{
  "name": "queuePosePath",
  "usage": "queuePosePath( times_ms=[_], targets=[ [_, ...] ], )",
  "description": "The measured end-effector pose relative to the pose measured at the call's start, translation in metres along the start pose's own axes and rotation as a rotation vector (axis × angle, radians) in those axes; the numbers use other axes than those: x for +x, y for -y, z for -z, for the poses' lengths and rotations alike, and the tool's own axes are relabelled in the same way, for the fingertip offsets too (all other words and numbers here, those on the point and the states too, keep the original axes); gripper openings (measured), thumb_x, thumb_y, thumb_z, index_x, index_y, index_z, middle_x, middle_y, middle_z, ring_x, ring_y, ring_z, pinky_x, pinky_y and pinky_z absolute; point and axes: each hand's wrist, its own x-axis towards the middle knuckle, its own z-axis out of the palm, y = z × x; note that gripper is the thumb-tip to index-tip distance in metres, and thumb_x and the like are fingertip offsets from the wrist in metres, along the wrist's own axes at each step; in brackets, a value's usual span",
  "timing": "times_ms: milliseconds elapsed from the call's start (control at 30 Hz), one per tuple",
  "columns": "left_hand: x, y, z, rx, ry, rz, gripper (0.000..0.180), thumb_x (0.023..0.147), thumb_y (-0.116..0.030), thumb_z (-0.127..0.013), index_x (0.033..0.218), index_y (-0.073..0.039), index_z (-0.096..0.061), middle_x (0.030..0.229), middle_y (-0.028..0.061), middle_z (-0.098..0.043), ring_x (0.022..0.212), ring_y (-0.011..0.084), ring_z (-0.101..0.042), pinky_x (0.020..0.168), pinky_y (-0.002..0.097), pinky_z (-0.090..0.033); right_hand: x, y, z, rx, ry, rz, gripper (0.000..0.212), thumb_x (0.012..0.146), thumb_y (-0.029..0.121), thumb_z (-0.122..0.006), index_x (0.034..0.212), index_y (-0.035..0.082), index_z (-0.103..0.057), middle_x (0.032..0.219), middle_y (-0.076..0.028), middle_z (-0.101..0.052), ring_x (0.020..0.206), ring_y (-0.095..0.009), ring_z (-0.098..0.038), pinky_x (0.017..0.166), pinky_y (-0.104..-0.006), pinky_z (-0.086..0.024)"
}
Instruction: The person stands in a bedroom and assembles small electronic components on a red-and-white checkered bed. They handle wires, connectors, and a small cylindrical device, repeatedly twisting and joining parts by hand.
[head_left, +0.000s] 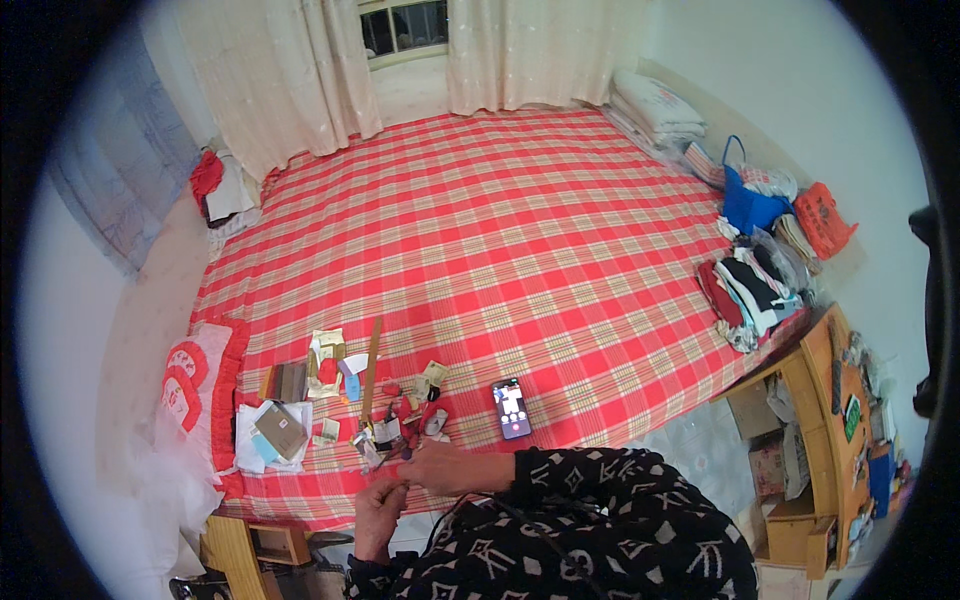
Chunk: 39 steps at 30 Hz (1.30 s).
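Note:
My left hand (379, 512) and my right hand (447, 469) meet at the near edge of the bed, fingertips close together. Both have their fingers closed; anything pinched between them is too small to make out. Just beyond them lies a heap of small odds and ends (408, 416), some red, some pale. A long wooden strip (372, 365) points away from the heap. To the left, a brownish booklet (281, 428) rests on white papers (246, 442). Right of the heap is a smartphone (511, 408) with its screen lit.
A red checked sheet (470, 250) covers the bed. At left sits a pink frilled pillow (205, 390). Folded clothes (750, 290), a blue bag (750, 205) and an orange bag (825, 222) line the right side. A wooden desk (825, 400) stands at lower right, an open drawer (280, 543) at lower left.

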Motion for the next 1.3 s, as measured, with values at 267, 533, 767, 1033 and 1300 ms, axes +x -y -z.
queuePosePath(
  times_ms=[267,533,767,1033,1300],
  targets=[
    [0.002,0.006,0.002,0.259,-0.043,-0.175,0.008,0.088,-0.004,-0.067,0.083,0.002,-0.067,0.062,0.0041,-0.059,0.058,0.0086,-0.053,0.054,0.0285,-0.044,-0.007,0.002,0.003,0.381,0.108,-0.177,0.024,0.093,0.027,-0.054,0.087,0.004,-0.06,0.07,-0.016,-0.063,0.07,-0.038,-0.065,0.063,-0.0486,-0.048],
    [-0.001,0.004,-0.001,0.205,-0.044,-0.167,0.004,0.087,-0.001,-0.067,0.085,0.003,-0.068,0.063,0.0052,-0.061,0.059,0.0102,-0.056,0.056,0.0285,-0.046,-0.008,0.009,0.001,0.272,0.129,-0.198,0.019,0.092,0.022,-0.054,0.09,0.003,-0.059,0.067,-0.014,-0.061,0.066,-0.033,-0.065,0.06,-0.0444,-0.048],
    [-0.003,0.006,0.0,0.2,-0.004,-0.176,0.006,0.09,-0.001,-0.065,0.09,0.003,-0.069,0.068,0.0059,-0.064,0.061,0.0113,-0.059,0.059,0.0281,-0.048,-0.01,0.008,0.005,0.38,0.207,-0.228,0.02,0.094,0.022,-0.052,0.095,0.003,-0.058,0.07,-0.016,-0.064,0.071,-0.036,-0.066,0.062,-0.0472,-0.049],
    [0.002,0.011,0.004,0.07,0.137,-0.013,0.014,0.096,-0.008,-0.061,0.091,0.003,-0.068,0.067,0.0036,-0.061,0.061,0.0097,-0.056,0.056,0.0269,-0.045,-0.009,0.016,0.011,0.12,0.212,-0.17,0.017,0.09,0.018,-0.058,0.096,0.002,-0.058,0.078,-0.02,-0.066,0.077,-0.041,-0.067,0.064,-0.052,-0.049],
    [-0.003,0.005,-0.001,-0.11,0.099,0.016,0.012,0.094,-0.006,-0.062,0.089,0.002,-0.068,0.066,0.0012,-0.06,0.059,0.0089,-0.053,0.055,0.0251,-0.043,-0.011,0.017,0.01,0.054,0.09,-0.051,0.012,0.086,0.012,-0.06,0.095,0.004,-0.06,0.08,-0.016,-0.067,0.08,-0.04,-0.066,0.066,-0.0495,-0.048]
  ],
)
